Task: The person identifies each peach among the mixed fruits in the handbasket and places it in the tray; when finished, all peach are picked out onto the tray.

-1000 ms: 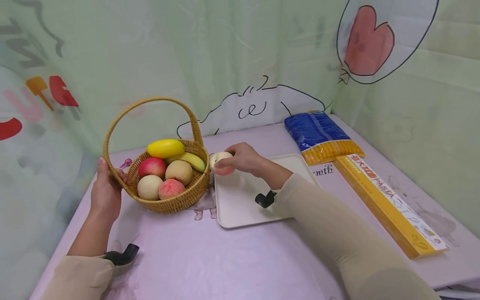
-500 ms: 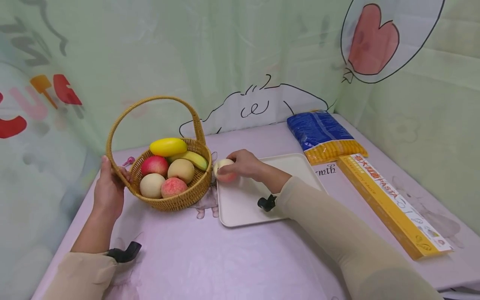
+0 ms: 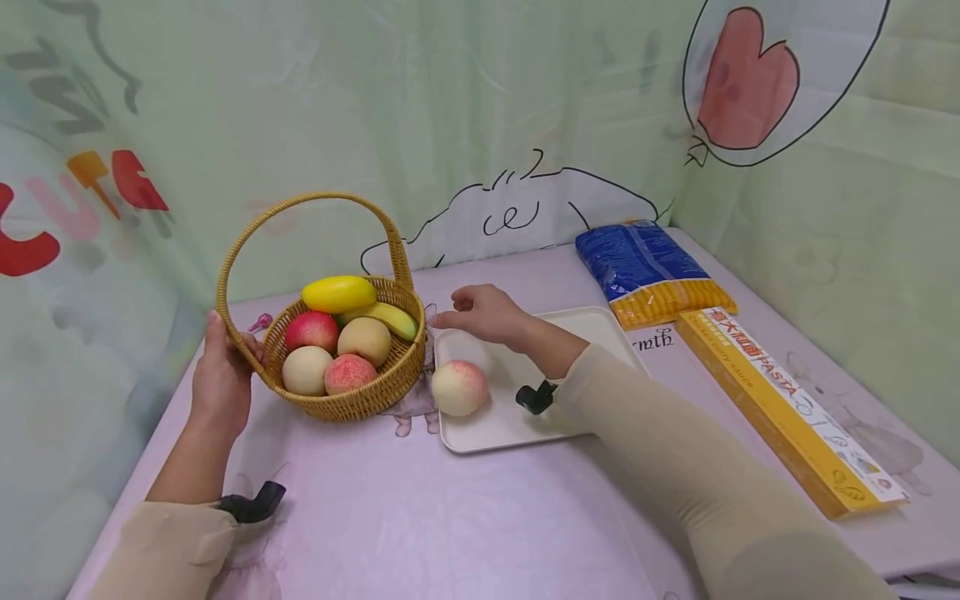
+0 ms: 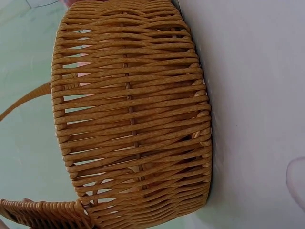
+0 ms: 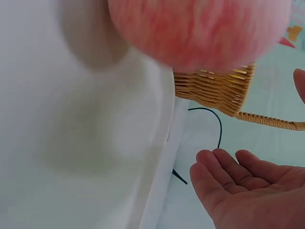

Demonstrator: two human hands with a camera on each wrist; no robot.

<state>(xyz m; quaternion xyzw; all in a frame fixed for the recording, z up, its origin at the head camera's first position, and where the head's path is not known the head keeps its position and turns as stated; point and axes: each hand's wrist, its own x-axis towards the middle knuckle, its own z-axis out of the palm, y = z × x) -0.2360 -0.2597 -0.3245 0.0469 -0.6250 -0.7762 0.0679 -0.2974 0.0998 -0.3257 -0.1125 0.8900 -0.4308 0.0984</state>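
Note:
My left hand (image 3: 221, 379) grips the wicker basket (image 3: 390, 385) where its handle meets the left rim; in the left wrist view the basket's woven side (image 4: 133, 114) fills the middle. Inside the basket lie a yellow mango (image 3: 339, 294), a banana (image 3: 390, 320), a red apple (image 3: 311, 332), a pink peach (image 3: 350, 374) and two pale round fruits. A white-and-pink peach (image 3: 461, 388) rests on the left end of the white tray (image 3: 517, 367). Just behind that peach, my right hand (image 3: 491, 317) hovers over the tray with relaxed fingers and an empty palm.
A blue-and-yellow pasta bag (image 3: 652, 271) lies at the back right. In front of it a long yellow pasta box (image 3: 787, 412) lies slantwise. A small pink object (image 3: 260, 322) sits behind the basket's left side. Curtains hang around the table (image 3: 420, 517).
My right hand held the peach at the tray's left edge and has let go of it. The peach now sits nearer the tray's front. The left hand keeps its grip on the basket.

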